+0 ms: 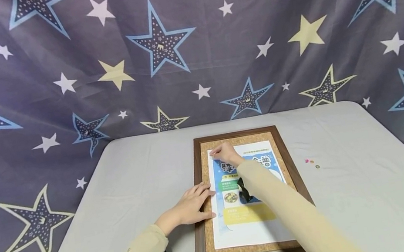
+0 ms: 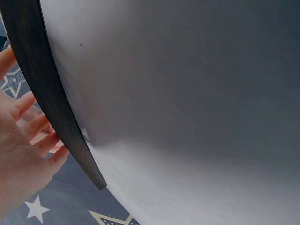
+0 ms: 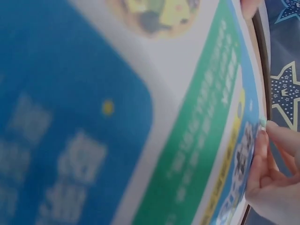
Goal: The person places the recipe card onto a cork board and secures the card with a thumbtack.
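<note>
A printed poster (image 1: 252, 232) in blue, green and yellow lies on a cork board (image 1: 245, 250) with a dark brown wooden frame (image 1: 199, 232). At the poster's upper left corner, my right hand (image 1: 226, 153) pinches a small pale green pin (image 3: 263, 122) between thumb and fingertips, right at the paper. My left hand (image 1: 192, 204) rests across the frame's left side, fingers spread, fingertips at the poster's left edge. In the left wrist view, the left hand (image 2: 23, 154) shows beside the dark frame edge. The right forearm covers part of the poster.
Several small coloured pins (image 1: 312, 161) lie on the grey-covered table (image 1: 355, 190) right of the board. Behind the table hangs a dark curtain (image 1: 214, 53) with star patterns.
</note>
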{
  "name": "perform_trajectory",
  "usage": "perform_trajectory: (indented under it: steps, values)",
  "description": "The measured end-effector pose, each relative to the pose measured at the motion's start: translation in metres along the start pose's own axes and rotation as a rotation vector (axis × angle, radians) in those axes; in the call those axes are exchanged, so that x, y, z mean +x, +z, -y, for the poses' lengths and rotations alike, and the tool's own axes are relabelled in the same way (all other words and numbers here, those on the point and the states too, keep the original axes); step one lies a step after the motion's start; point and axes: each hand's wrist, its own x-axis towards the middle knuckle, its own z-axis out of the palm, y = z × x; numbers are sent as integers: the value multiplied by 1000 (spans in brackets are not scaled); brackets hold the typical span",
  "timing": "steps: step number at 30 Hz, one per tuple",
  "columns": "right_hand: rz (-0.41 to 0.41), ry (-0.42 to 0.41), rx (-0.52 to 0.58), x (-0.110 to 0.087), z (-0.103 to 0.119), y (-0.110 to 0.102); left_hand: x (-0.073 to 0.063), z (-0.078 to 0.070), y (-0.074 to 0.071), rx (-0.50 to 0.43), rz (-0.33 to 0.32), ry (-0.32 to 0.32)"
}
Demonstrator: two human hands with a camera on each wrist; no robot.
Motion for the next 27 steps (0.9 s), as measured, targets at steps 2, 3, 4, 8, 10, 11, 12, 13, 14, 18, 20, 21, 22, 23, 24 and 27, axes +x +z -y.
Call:
perform_trajectory:
  steps: [2, 3, 4, 8, 10, 11, 12, 13, 14, 18, 20, 21, 22, 23, 24, 27]
  values:
    - [45, 26, 25, -11, 15, -9, 0, 0, 0, -2, 4, -1]
    - [65, 17, 36, -15, 20, -13, -1, 1, 0, -5, 5, -2]
    - [90, 19, 58, -21, 27, -18, -1, 1, 0, -8, 8, -5]
    - [196, -78, 82, -35, 35, -29, -4, 2, 0, -19, 14, -13]
    - [240, -95, 73, -48, 51, -41, -5, 2, 0, -21, 12, -12]
    - [257, -111, 60, -57, 61, -47, -5, 2, 0, -23, 10, -9]
    - [283, -89, 47, -69, 77, -57, -5, 2, 0, -22, 9, -8]
    - [303, -66, 19, -79, 93, -66, -5, 2, -1, -20, 8, -6]
    - [320, -54, -3, -89, 107, -74, -5, 2, -1, -18, 6, -5]
    - [327, -67, -94, -116, 134, -96, -4, 2, 0, -9, 3, -3]
    - [328, -94, -115, -123, 135, -104, -4, 1, 0, -4, 6, -3]
    - [331, -102, -124, -127, 134, -108, -4, 1, 0, -2, 8, -3]
    - [334, -101, -128, -129, 134, -112, -4, 1, 1, -1, 10, -3]
    - [331, -100, -132, -131, 133, -115, -3, 1, 1, 0, 12, -3]
    - [331, -111, -135, -133, 132, -120, -3, 1, 1, 2, 12, -3]
    - [325, -126, -125, -139, 131, -134, -3, 1, 2, -1, 10, -8]
